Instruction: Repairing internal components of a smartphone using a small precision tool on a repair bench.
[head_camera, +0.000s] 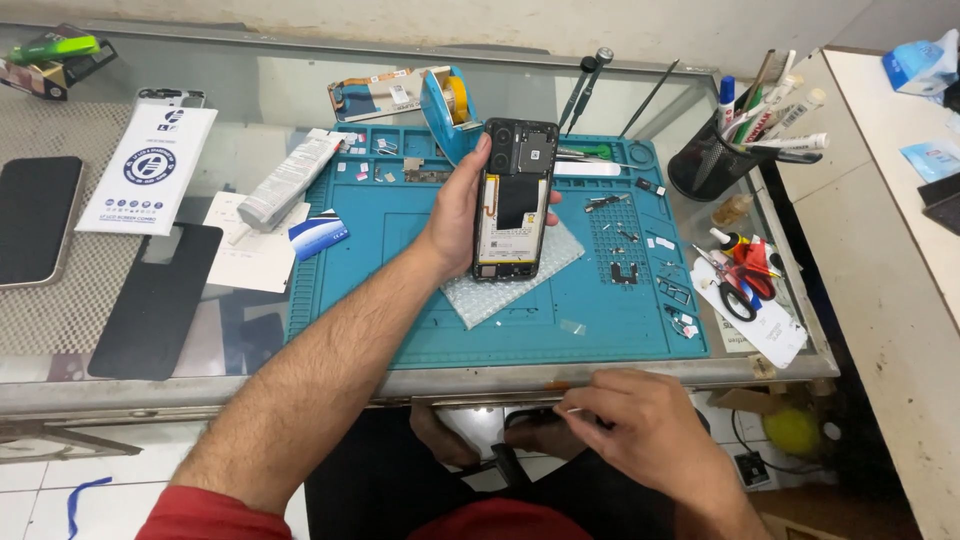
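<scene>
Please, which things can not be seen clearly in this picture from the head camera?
- Head view: what the right hand pinches below the table edge is too small to name.
- Head view: the opened phone in the left hand shows only its inside; its screen side faces away.
- Head view: the small parts on the blue mat are too tiny to identify.

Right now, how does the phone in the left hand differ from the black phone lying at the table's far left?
The held phone is opened, battery and board exposed; the far-left phone looks intact. The held one is lifted upright above the blue mat by the left hand; the other lies flat, untouched. Both are dark slabs.
</scene>
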